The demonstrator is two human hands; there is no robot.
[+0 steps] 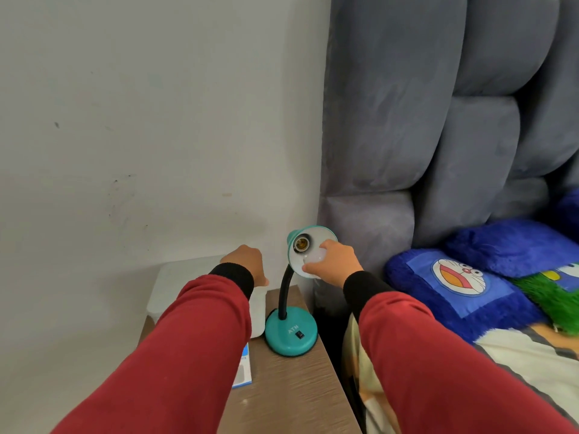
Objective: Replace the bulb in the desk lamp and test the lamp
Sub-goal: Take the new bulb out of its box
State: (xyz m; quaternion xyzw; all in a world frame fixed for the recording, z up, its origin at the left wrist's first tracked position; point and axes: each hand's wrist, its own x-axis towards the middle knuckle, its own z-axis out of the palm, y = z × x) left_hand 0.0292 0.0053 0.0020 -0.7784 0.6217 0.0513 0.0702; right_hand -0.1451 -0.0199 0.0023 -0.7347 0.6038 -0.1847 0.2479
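On the tabletop [291, 389], the desk lamp [289, 335] is tilting its shade toward you, socket [301, 244] sitting bare at the shade's ten o'clock. Your right hand [333, 261] is gripping the bulb [315, 256] inside the shade's rim, probably lining it up; your left hand [246, 266] is resting curled on a white container [188, 283], its grip unclear

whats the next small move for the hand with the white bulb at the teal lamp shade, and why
Probably tilt the white bulb so its base points at the empty brass socket inside the teal desk lamp's shade and ease it in. The right hand holds the bulb just below the socket, not yet seated. The left hand rests on the white plastic box, not the lamp.
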